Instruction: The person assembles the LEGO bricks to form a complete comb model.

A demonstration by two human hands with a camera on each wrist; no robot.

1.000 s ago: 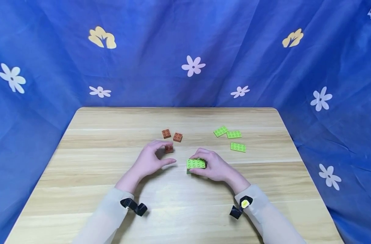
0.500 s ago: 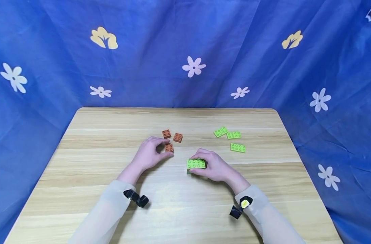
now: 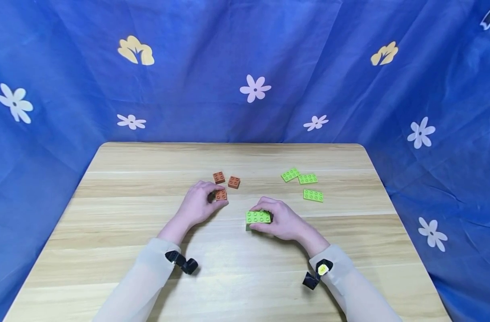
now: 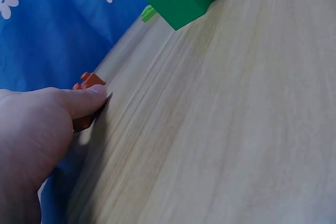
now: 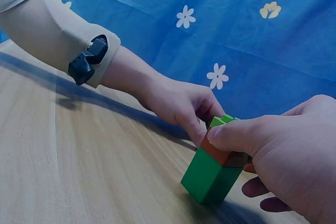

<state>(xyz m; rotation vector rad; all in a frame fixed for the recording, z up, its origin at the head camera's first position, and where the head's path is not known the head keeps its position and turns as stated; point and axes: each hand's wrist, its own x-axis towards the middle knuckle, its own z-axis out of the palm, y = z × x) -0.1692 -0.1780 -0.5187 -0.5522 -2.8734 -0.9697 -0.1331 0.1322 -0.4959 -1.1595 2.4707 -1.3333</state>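
Note:
My left hand (image 3: 194, 205) pinches a small brown toy building brick (image 3: 221, 195) on the table, thumb on its near side and fingers behind. In the left wrist view the thumb covers part of that brown brick (image 4: 82, 124). My right hand (image 3: 283, 220) holds a stack of building bricks (image 3: 258, 218) to the right of it. From the right wrist view, the stack has a dark green brick (image 5: 212, 177) at the bottom, a brown layer (image 5: 216, 155) in the middle and a light green studded piece (image 5: 220, 121) on top. The right thumb lies across the stack's upper part.
Two more brown bricks, one farther left (image 3: 218, 177) and one right of it (image 3: 234, 182), lie just beyond my left hand. Farther right are three flat light green pieces: an angled piece (image 3: 290, 174), its neighbour (image 3: 308, 179) and a nearer piece (image 3: 313, 196). A blue curtain (image 3: 213, 58) hangs behind the table (image 3: 148, 170).
My left hand has moved slightly forward, and its thumb and fingers have closed in on the nearest brown brick. The right hand stays in place with the stack.

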